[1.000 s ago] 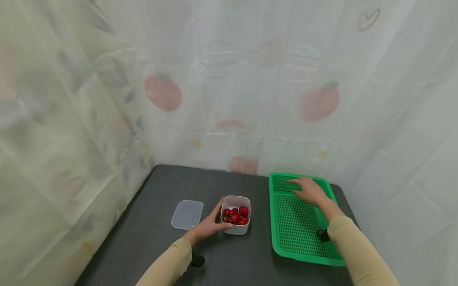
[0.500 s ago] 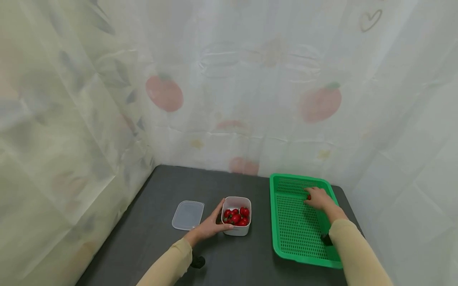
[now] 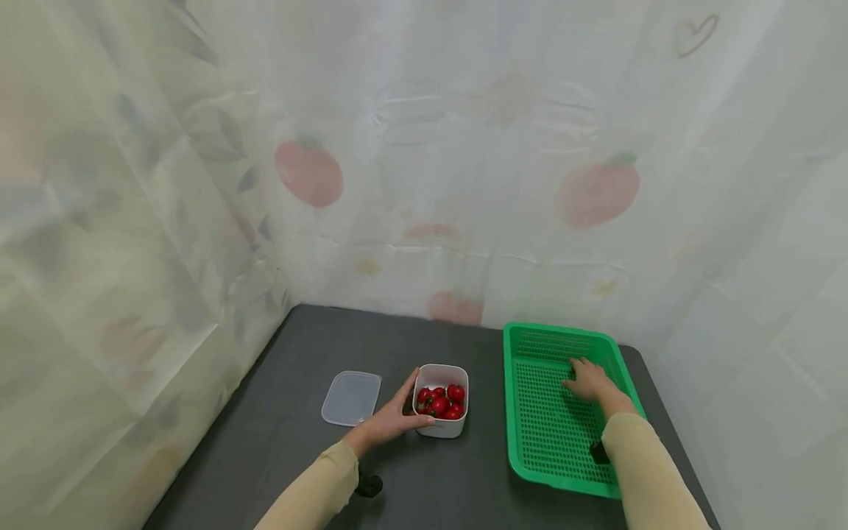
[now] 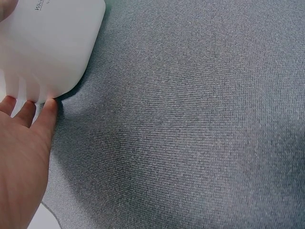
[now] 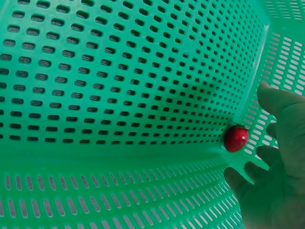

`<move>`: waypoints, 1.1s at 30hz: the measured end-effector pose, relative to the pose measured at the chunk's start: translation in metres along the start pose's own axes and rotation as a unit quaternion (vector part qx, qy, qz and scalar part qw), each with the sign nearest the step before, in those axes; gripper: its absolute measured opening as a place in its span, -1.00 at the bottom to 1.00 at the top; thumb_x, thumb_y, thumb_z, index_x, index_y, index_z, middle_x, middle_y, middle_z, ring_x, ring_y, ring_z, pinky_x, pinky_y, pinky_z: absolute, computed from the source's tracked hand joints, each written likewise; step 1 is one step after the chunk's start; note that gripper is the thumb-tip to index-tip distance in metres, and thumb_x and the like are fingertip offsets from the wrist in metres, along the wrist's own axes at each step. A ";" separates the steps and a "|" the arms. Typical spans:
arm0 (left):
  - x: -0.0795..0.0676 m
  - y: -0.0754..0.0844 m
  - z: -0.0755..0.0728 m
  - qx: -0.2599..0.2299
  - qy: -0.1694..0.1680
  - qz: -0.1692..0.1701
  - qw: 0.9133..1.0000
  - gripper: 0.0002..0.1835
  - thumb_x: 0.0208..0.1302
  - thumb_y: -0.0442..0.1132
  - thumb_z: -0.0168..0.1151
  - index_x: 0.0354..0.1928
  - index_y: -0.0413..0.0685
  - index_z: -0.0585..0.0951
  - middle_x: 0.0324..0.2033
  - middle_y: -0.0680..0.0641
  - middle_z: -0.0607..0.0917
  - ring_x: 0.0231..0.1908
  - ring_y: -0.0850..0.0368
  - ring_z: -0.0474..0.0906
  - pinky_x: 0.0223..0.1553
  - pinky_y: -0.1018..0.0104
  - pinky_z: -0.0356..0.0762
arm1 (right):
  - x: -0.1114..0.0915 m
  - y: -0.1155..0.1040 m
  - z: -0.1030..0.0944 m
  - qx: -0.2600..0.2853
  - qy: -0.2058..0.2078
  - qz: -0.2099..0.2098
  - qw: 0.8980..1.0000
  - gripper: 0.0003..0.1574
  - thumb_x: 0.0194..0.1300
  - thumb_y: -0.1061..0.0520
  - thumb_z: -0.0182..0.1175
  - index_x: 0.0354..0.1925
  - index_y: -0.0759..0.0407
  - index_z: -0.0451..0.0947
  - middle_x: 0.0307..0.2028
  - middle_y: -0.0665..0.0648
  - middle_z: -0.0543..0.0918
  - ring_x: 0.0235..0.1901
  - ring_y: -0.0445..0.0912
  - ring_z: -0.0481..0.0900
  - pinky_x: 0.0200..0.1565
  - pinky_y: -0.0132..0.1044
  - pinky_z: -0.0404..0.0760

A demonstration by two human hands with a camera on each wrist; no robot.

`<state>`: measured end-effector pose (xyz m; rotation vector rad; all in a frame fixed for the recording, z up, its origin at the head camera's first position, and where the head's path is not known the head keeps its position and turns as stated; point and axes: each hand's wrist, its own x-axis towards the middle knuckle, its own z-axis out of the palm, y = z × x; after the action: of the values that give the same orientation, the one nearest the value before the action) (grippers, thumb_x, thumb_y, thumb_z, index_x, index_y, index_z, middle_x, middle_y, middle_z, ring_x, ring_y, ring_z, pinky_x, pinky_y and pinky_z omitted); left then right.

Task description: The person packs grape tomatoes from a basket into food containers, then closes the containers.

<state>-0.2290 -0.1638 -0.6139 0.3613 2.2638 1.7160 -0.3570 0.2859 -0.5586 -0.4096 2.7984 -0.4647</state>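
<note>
My left hand holds a white square container on the table, thumb on its near side and fingers against its left wall. Several red cherry tomatoes lie inside it. In the left wrist view, fingertips touch the container's wall. My right hand is reaching down into a green perforated plastic basket, fingers spread apart. The right wrist view has a single cherry tomato in a corner of the basket, just off those fingertips; in the head view it is hidden.
A translucent square lid lies flat to the left of the container. The dark grey table meets printed curtains at the back and sides. The basket's raised rim stands around my right hand.
My right hand has moved lower and slightly right inside the basket, its fingers staying loose. The left hand keeps its hold on the container, which stays in place.
</note>
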 end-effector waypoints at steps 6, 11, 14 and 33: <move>-0.001 0.001 0.001 0.013 -0.001 0.010 1.000 0.18 0.33 -0.01 0.42 0.66 0.19 -0.28 0.60 -0.21 -0.06 0.52 -0.29 -0.03 0.39 -0.30 0.10 | 0.001 0.000 0.004 0.008 -0.007 0.016 1.000 -0.17 0.55 0.09 0.06 0.47 0.62 0.04 0.42 0.73 -0.02 0.37 0.65 -0.05 0.31 0.47 0.06; 0.000 0.000 0.002 0.019 -0.003 0.018 1.000 0.19 0.34 0.01 0.40 0.66 0.16 -0.31 0.59 -0.26 -0.08 0.50 -0.35 -0.04 0.38 -0.34 0.10 | 0.002 0.004 0.008 0.018 -0.021 0.025 0.999 -0.23 0.58 0.14 -0.03 0.49 0.60 -0.01 0.43 0.73 -0.08 0.38 0.65 -0.10 0.32 0.47 0.03; 0.002 -0.002 0.002 0.021 0.000 0.020 1.000 0.19 0.33 0.03 0.40 0.66 0.16 -0.31 0.59 -0.23 -0.07 0.51 -0.34 -0.04 0.38 -0.34 0.09 | 0.004 0.007 0.010 0.024 -0.034 0.033 0.999 -0.24 0.59 0.16 -0.07 0.50 0.59 -0.04 0.44 0.73 -0.12 0.39 0.64 -0.12 0.33 0.47 0.00; 0.001 0.003 0.000 0.000 -0.001 -0.004 1.000 0.19 0.32 -0.05 0.43 0.66 0.21 -0.28 0.60 -0.13 -0.06 0.53 -0.23 -0.05 0.41 -0.26 0.10 | 0.000 0.004 0.009 -0.019 -0.051 0.046 0.997 -0.31 0.42 0.37 -0.18 0.46 0.58 0.10 0.42 0.70 0.00 0.38 0.64 -0.10 0.31 0.47 0.06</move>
<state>-0.2298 -0.1623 -0.6116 0.3529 2.2612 1.7121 -0.3550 0.2868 -0.5683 -0.3010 2.7173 -0.3605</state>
